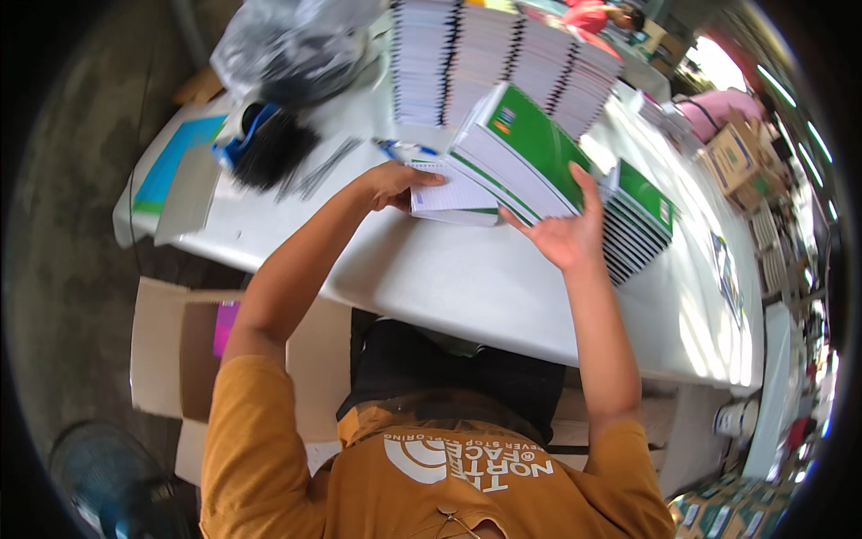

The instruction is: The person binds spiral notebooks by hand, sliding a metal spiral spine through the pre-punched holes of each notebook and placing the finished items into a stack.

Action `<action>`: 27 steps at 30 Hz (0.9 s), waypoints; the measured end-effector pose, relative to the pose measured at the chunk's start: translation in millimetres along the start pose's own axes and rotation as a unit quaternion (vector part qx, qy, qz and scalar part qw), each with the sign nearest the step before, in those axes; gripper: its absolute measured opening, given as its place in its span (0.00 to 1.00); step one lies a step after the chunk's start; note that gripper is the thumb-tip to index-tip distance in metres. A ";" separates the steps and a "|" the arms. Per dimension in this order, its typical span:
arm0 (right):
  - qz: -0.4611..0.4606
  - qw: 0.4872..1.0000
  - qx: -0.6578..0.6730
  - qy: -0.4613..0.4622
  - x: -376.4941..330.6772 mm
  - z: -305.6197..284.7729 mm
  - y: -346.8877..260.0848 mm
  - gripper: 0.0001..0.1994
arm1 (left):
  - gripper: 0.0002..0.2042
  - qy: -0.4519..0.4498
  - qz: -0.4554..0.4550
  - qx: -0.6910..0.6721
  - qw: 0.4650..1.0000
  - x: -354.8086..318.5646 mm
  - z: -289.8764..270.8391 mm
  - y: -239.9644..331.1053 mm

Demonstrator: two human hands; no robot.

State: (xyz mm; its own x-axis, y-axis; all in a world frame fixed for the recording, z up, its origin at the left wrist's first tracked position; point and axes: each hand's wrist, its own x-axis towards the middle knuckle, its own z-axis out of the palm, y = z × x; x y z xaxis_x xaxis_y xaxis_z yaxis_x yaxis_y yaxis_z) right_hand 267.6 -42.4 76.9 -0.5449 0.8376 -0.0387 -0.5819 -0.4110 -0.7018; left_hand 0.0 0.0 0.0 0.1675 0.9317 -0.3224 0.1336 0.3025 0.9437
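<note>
A: Two hands are on one batch, going by the head view, the only view there is. The left hand (392, 186) lies fingers-down on the lined white pages of the lower notebooks (453, 199), pinning them flat on the counter (467, 278). The right hand (566, 235) is spread wide open, palm under the raised stack of green-covered notebooks (521, 148), tipping it up on edge rather than gripping it.

B: So where does the work stand, in your view?

A: I judge it to be somewhere in the middle. Behind the tilted stack stands a long row of spiral-bound notebooks (503, 63), spines up, closely packed. Just right of the right hand another fanned pile of green notebooks (642, 225) lies on the counter. Which of these are finished I cannot tell.

B: Anything else close by?

A: A blue pen (404, 148) near the left hand, a blue tape dispenser (242, 135) and a dark bundle (274, 153) further left, and a clear plastic bag (287, 45) at the far edge. An open cardboard box (180, 359) sits on the floor below the counter.
</note>
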 end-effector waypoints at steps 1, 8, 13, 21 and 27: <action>-0.008 0.999 0.021 0.026 11.0 5.5 1.1 0.28 | 0.33 0.001 0.010 0.025 1.000 20.9 -8.6 2.7; 0.009 0.995 0.012 0.094 45.1 -20.0 -39.8 0.26 | 0.36 0.283 0.130 0.419 0.853 56.5 16.9 26.3; 0.081 0.990 -0.026 0.115 74.4 -26.6 -40.2 0.28 | 0.21 0.429 0.378 0.138 0.809 6.6 9.7 71.9; 0.112 0.951 -0.237 0.163 116.8 -61.2 -7.7 0.25 | 0.21 0.234 0.481 0.563 0.630 -12.7 87.2 55.4; -0.168 0.899 -0.239 0.328 60.2 -80.1 8.4 0.25 | 0.12 0.202 0.393 0.498 0.746 -21.1 87.1 78.3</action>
State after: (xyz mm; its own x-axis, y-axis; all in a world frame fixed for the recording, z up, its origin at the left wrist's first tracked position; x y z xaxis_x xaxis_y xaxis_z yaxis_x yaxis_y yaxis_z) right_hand 278.3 33.4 11.7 0.1761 0.9820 -0.0691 -0.2366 -0.0259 -0.9713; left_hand 92.0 -13.5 74.3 0.2961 0.7877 0.5403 0.8420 -0.4823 0.2417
